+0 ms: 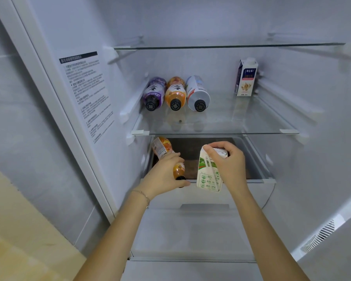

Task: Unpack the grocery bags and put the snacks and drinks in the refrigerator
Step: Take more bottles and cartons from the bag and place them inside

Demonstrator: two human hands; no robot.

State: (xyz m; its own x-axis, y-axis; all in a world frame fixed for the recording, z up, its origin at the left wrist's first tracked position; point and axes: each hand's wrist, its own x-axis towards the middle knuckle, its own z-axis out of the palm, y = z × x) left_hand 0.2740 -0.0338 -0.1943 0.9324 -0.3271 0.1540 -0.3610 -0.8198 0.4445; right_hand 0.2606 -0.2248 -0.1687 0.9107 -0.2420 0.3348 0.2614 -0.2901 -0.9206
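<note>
At lower centre, we are gripping a rigid, likely slippery orange juice bottle (pixel 171 159) in our left hand (pixel 162 177) and pinching a crushable green milk carton (pixel 210 169) by its top with our right hand (pixel 229 161).

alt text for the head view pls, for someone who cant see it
Two bare hands reach into an open refrigerator drawer: the left hand holds an orange juice bottle, the right hand a green and white carton. On the glass shelf above, three bottles lie side by side, and a blue and white carton stands upright at right.
</note>
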